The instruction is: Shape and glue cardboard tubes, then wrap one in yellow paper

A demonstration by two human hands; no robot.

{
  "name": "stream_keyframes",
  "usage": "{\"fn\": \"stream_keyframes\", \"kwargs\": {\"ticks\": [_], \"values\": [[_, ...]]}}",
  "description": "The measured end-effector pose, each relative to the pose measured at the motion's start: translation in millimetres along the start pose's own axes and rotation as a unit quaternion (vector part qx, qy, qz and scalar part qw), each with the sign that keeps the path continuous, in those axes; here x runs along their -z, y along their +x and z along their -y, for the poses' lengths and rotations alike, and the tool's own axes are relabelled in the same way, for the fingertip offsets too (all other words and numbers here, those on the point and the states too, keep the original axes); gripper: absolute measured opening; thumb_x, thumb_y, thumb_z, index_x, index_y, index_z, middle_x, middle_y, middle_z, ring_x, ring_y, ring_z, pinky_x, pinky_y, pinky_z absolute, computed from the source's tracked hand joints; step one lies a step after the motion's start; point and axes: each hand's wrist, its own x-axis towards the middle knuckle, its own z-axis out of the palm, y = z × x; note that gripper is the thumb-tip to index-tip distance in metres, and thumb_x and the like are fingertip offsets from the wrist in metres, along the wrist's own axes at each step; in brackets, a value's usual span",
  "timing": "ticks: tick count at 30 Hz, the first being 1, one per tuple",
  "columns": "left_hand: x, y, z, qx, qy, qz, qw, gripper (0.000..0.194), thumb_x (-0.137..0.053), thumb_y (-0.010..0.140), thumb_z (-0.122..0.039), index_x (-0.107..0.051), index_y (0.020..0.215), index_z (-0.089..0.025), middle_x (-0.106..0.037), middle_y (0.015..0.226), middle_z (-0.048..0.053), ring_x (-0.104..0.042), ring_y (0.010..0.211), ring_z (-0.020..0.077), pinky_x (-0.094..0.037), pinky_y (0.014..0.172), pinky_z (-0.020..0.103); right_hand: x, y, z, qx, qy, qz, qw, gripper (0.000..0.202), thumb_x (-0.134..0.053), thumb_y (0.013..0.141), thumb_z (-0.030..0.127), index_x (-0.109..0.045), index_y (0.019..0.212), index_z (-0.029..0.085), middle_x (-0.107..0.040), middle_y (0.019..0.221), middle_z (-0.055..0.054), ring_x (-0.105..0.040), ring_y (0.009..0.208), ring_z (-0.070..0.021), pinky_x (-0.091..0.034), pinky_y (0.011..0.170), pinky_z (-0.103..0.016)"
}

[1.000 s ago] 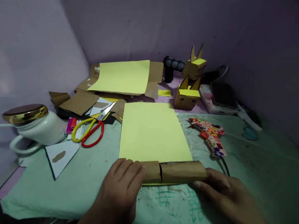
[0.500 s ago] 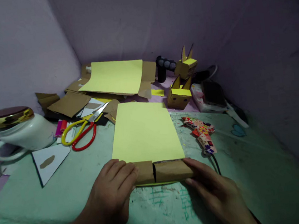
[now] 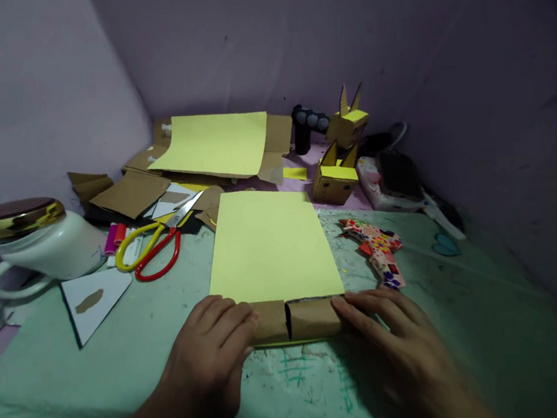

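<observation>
A yellow paper sheet [image 3: 271, 243] lies flat in front of me. Across its near end are two brown cardboard pieces side by side, with a dark gap between them. My left hand [image 3: 211, 351] presses its fingers, held together, over the left cardboard piece [image 3: 270, 321]. On the right cardboard piece [image 3: 314, 318], which looks bowed upward, my right hand [image 3: 398, 336] grips the outer end with its fingertips. The right thumb is hidden. A flower-patterned glue gun [image 3: 376, 248] lies just beyond my right hand.
Scissors [image 3: 156, 243], a white triangular piece [image 3: 95, 303] and a tipped white mug [image 3: 57, 251] are on the left. Behind stand two cardboard boxes with ears, the nearer box [image 3: 334, 181] by a wall. Another yellow sheet [image 3: 215, 142] rests on cardboard scraps.
My right hand has shifted from gripping the right end's side to laying its fingers over the top of the right cardboard piece. My left hand stays put.
</observation>
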Motion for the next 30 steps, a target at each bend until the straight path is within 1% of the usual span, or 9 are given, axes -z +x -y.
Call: {"fn": "stream_keyframes", "kwargs": {"ticks": [3,5,9,13,17,21,24,27,30], "values": [[0.8,0.0,0.3,0.004,-0.009,0.004,1.000,0.025,-0.049,0.081,-0.002,-0.061,0.102,-0.008,-0.068,0.096,0.013,-0.056,0.090,0.0256,-0.051,0.078,0.047,0.0,0.3,2.7,0.024,-0.013,0.015,1.000,0.042,-0.042,0.090,0.007,-0.049,0.131,0.009,-0.066,0.120,-0.014,-0.053,0.112,-0.0299,-0.035,0.098,-0.053],[0.9,0.4,0.5,0.003,-0.008,0.006,1.000,0.025,-0.048,0.081,-0.002,-0.060,0.103,-0.007,-0.068,0.096,0.014,-0.055,0.090,0.0255,-0.051,0.077,0.047,-0.5,2.3,3.9,0.025,-0.024,0.014,0.999,0.037,-0.045,0.092,0.011,-0.051,0.128,0.007,-0.068,0.119,-0.014,-0.056,0.109,-0.0293,-0.032,0.100,-0.053],[0.4,1.1,0.0,0.006,-0.005,0.004,1.000,0.025,-0.048,0.081,-0.002,-0.060,0.103,-0.008,-0.068,0.095,0.014,-0.055,0.089,0.0258,-0.052,0.076,0.047,-3.2,7.5,2.4,0.027,-0.041,-0.030,0.998,0.027,-0.048,0.096,0.021,-0.057,0.119,0.010,-0.073,0.109,-0.012,-0.065,0.097,-0.0279,-0.038,0.093,-0.052],[0.6,-0.4,0.0,0.012,-0.009,0.008,1.000,0.025,-0.049,0.081,-0.003,-0.060,0.103,-0.008,-0.068,0.095,0.014,-0.055,0.090,0.0260,-0.051,0.077,0.048,-7.2,8.5,0.3,0.030,-0.036,-0.055,0.997,0.023,-0.048,0.097,0.020,-0.059,0.115,0.011,-0.075,0.103,-0.010,-0.068,0.092,-0.0267,-0.042,0.089,-0.051],[0.8,-2.0,3.2,0.016,-0.023,0.014,1.000,0.025,-0.049,0.082,-0.004,-0.060,0.105,-0.009,-0.068,0.097,0.013,-0.055,0.092,0.0265,-0.050,0.079,0.049,-10.0,8.5,-1.6,0.026,-0.019,-0.062,0.998,0.023,-0.051,0.096,0.021,-0.059,0.115,0.011,-0.074,0.102,-0.011,-0.068,0.095,-0.0262,-0.046,0.090,-0.048],[1.3,0.6,9.7,0.028,-0.059,0.024,0.998,0.026,-0.051,0.082,-0.005,-0.059,0.107,-0.010,-0.068,0.101,0.013,-0.056,0.094,0.0263,-0.049,0.081,0.048,-7.6,15.7,-6.6,0.010,0.036,-0.055,0.998,0.023,-0.054,0.094,0.024,-0.061,0.113,0.013,-0.073,0.103,-0.012,-0.068,0.095,-0.0267,-0.049,0.093,-0.049],[2.8,4.9,14.5,0.040,-0.092,0.038,0.994,0.027,-0.052,0.083,-0.007,-0.058,0.108,-0.011,-0.067,0.101,0.012,-0.056,0.094,0.0254,-0.048,0.081,0.047,-2.7,25.6,-11.2,-0.010,0.084,-0.017,0.996,0.022,-0.055,0.090,0.022,-0.064,0.109,0.014,-0.073,0.102,-0.012,-0.070,0.090,-0.0267,-0.051,0.092,-0.051],[5.4,9.8,17.8,0.044,-0.109,0.058,0.991,0.028,-0.051,0.084,-0.010,-0.057,0.111,-0.012,-0.067,0.102,0.011,-0.057,0.093,0.0249,-0.047,0.083,0.046,3.3,36.5,-15.0,-0.024,0.116,0.036,0.992,0.022,-0.057,0.086,0.020,-0.068,0.105,0.015,-0.074,0.099,-0.012,-0.069,0.088,-0.0272,-0.057,0.078,-0.044],[9.1,15.2,20.2,0.054,-0.114,0.089,0.988,0.027,-0.050,0.086,-0.013,-0.057,0.111,-0.014,-0.067,0.100,0.010,-0.058,0.091,0.0246,-0.046,0.081,0.046,8.7,46.9,-18.3,-0.032,0.130,0.085,0.987,0.019,-0.059,0.085,0.017,-0.069,0.101,0.016,-0.072,0.097,-0.012,-0.067,0.084,-0.0260,-0.057,0.069,-0.038]]}}
